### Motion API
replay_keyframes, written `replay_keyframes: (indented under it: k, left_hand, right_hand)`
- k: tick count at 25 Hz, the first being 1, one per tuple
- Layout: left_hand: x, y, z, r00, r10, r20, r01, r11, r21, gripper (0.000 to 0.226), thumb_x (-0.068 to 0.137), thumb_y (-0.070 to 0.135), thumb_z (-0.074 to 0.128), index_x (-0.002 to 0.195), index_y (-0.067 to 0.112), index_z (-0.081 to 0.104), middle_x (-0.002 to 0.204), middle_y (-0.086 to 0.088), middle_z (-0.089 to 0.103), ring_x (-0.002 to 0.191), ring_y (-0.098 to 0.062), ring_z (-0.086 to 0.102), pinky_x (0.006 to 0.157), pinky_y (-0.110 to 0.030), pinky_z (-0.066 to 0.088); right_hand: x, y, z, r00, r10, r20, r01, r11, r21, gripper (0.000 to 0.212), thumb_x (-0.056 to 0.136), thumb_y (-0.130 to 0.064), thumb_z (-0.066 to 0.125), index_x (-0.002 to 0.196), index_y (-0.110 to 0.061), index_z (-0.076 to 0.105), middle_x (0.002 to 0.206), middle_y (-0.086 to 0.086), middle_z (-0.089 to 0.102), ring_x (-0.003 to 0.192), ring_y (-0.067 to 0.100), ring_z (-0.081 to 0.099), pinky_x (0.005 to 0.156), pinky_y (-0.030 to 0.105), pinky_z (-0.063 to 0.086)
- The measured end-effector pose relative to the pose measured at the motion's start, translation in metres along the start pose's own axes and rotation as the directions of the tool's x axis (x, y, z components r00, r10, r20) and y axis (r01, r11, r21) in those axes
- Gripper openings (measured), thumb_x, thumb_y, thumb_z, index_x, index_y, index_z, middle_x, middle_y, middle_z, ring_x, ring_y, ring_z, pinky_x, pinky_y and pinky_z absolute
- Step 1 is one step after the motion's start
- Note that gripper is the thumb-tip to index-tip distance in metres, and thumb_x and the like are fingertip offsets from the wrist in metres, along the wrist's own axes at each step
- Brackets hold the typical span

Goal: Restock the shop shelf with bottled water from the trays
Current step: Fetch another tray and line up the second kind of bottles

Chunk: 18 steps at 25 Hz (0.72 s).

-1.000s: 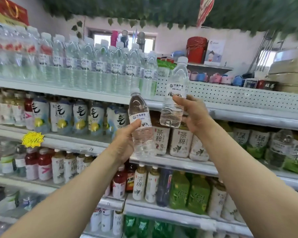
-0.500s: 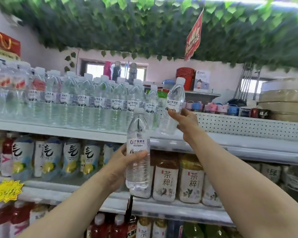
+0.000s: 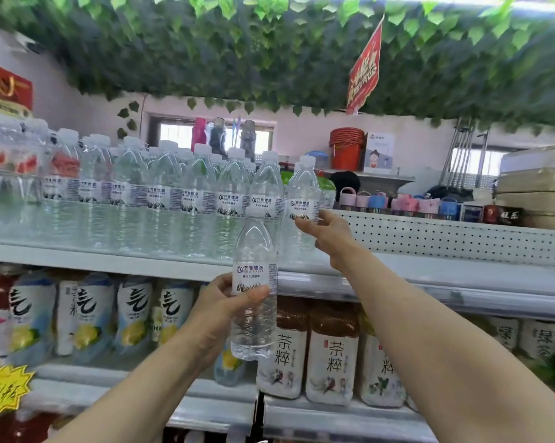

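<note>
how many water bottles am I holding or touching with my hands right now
2. One water bottle is gripped in the left hand, below the top shelf. The other bottle stands at the row's right end, right hand on it.

— How are the person's arms placed?
— Both reach forward and up, bare to the elbow. The left hand (image 3: pixel 225 302) is lower, near the middle, fingers curled shut with the thumb (image 3: pixel 253 294) lying across the front.
— And the other?
— The right hand (image 3: pixel 325 230) is extended higher and farther out, wrist bent, its fingertips (image 3: pixel 301 222) pinched forward. The right forearm runs diagonally from the lower right corner.
</note>
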<state>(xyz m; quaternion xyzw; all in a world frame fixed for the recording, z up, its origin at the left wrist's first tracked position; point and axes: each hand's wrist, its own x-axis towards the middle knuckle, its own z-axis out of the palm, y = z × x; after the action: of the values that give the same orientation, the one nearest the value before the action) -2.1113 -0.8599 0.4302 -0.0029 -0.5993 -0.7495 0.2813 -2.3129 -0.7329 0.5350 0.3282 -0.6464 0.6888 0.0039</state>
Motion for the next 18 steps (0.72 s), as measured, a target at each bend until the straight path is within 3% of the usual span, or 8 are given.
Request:
replay_keyframes:
  k: [2,5,11,15,18]
  left_hand:
    - [0.003,-0.001,0.003,1.000,0.010,-0.004,-0.010,1.000,0.008,0.094,0.039,0.035,0.096,0.122,0.009,0.061,0.105,-0.010,0.077,0.104,-0.032,0.071,0.105,-0.056,0.047]
    - [0.008,-0.003,0.007,1.000,0.019,-0.004,-0.019,1.000,0.011,0.090,0.044,0.030,0.099,0.122,0.010,0.060,0.103,-0.011,0.077,0.102,-0.035,0.071,0.103,-0.056,0.048]
    - [0.012,-0.004,0.017,1.000,0.022,0.014,-0.022,1.000,-0.001,0.086,0.046,0.026,0.091,0.123,0.007,0.059,0.105,-0.013,0.076,0.099,-0.032,0.072,0.102,-0.052,0.051]
    - [0.011,0.000,0.023,1.000,0.024,0.015,-0.024,1.000,-0.007,0.084,0.047,0.025,0.091,0.122,0.007,0.059,0.106,-0.015,0.076,0.101,-0.035,0.071,0.102,-0.054,0.050]
    - [0.012,0.006,0.028,1.000,0.016,0.025,-0.015,1.000,-0.015,0.084,0.049,0.022,0.092,0.125,0.007,0.058,0.107,-0.016,0.075,0.101,-0.036,0.072,0.101,-0.053,0.052]
  right_hand:
    - [0.000,0.002,-0.002,1.000,-0.006,0.021,0.006,1.000,-0.011,0.051,0.083,-0.030,0.085,0.124,-0.023,0.056,0.112,-0.003,0.067,0.110,0.017,0.062,0.106,0.040,0.047]
    - [0.000,0.003,-0.004,0.999,0.008,0.036,-0.007,1.000,-0.030,0.061,0.081,-0.032,0.086,0.135,-0.022,0.060,0.117,0.002,0.071,0.111,0.017,0.066,0.105,0.044,0.050]
    - [0.003,0.004,-0.009,0.996,0.029,0.089,-0.028,1.000,-0.014,0.056,0.079,-0.031,0.087,0.129,-0.026,0.062,0.120,0.004,0.072,0.115,0.018,0.066,0.107,0.046,0.049]
    - [0.005,0.005,-0.011,0.993,0.038,0.114,-0.037,0.999,-0.006,0.071,0.068,-0.037,0.094,0.132,-0.025,0.065,0.118,0.004,0.074,0.114,0.020,0.068,0.107,0.048,0.050]
    - [0.006,0.006,-0.010,0.994,0.035,0.108,-0.035,0.999,-0.005,0.104,0.042,-0.055,0.099,0.135,-0.025,0.064,0.117,0.002,0.075,0.112,0.019,0.070,0.105,0.047,0.052]
